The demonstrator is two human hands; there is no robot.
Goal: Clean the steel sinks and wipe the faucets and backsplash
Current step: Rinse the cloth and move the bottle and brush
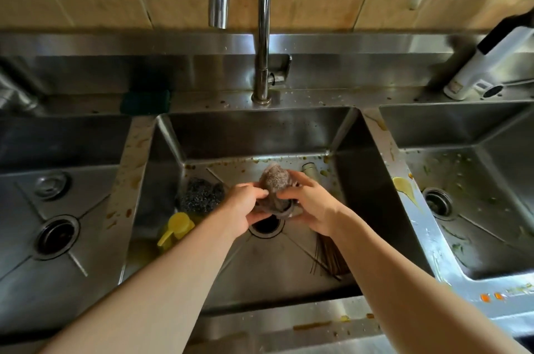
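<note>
Three sinks (260, 128) | one faucet (261, 35) | both hands' grips, left (245, 206), right (309, 203), pinch one cloth (274, 180)

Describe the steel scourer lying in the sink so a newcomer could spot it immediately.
Find the middle sink under the tall faucet. On its floor at left, beyond the yellow bottle, lies the steel scourer: dark, shiny coiled wire, unlike the dull grey cloth in both hands.

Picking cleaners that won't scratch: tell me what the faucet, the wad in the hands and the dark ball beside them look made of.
Faucet: polished metal, mirror-like reflections. Wad: grey-brown cloth, probably; soft folds, fuzzy surface. Dark ball: steel wool, seemingly; glinting coiled strands.
</note>
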